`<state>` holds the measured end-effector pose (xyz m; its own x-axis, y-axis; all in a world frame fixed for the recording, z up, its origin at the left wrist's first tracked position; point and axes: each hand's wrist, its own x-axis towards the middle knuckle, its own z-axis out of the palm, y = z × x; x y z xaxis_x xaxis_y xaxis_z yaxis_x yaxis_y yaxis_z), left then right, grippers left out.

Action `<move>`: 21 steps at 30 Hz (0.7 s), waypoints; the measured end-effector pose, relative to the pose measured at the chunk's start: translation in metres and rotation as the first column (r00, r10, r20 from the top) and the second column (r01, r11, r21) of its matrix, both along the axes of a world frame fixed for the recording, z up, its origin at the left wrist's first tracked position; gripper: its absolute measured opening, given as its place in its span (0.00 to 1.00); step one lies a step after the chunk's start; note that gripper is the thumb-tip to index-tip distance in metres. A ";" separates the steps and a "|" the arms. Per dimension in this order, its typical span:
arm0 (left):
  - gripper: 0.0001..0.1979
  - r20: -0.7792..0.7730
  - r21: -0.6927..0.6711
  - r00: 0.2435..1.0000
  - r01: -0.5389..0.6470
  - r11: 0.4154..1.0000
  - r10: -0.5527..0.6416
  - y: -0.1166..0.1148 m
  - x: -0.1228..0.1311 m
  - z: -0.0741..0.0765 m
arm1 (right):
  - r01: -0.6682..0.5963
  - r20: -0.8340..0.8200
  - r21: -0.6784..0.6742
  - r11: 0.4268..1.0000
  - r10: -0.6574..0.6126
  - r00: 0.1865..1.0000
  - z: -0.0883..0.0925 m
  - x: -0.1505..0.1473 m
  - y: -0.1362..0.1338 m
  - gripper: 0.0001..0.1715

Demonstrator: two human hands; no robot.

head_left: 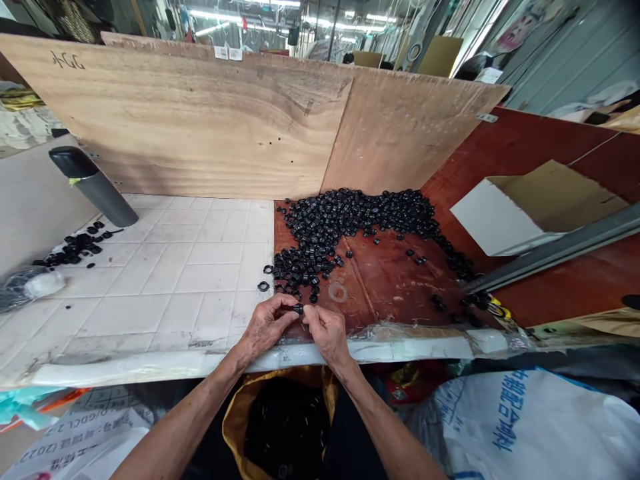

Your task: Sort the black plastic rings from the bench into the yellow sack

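Observation:
Near the front edge of the table, a small black cylindrical part (299, 309) sits between the fingertips of my two hands. My left hand (270, 321) pinches it from the left with thumb and forefinger. My right hand (327, 331) is closed in a pinch at the part's right end; its fingertips partly hide that end. Just beyond my hands lies a large heap of small black plastic rings and nut-like parts (320, 230), spread toward the back board. A few loose black rings (263, 287) lie on the white surface to the left.
A dark grey flask (100, 190) stands tilted-looking at the left, near more black pieces (75, 249) and a plastic bag (25, 287). An open carton (520, 213) and a metal bar (560, 247) are at the right. Below the edge hangs a yellow-rimmed bag (235, 420) of dark pieces.

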<state>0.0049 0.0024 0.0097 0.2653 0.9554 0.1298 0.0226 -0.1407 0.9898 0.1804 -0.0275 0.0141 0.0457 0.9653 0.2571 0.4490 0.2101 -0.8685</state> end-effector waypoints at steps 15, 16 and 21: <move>0.10 -0.059 0.096 0.995 0.088 0.991 -0.083 -0.005 -0.005 0.004 | -0.094 -0.307 -0.122 0.988 0.052 0.950 -0.001 -0.009 -0.008 0.13; 0.09 -0.103 0.133 0.991 0.103 0.986 -0.089 -0.009 -0.007 0.007 | -0.100 -0.359 -0.187 0.977 0.027 0.933 -0.001 -0.012 -0.013 0.13; 0.09 -0.302 0.225 0.939 0.237 0.945 -0.163 -0.032 -0.025 0.023 | -0.229 -0.474 -0.435 0.871 -0.005 0.881 0.006 -0.010 -0.034 0.15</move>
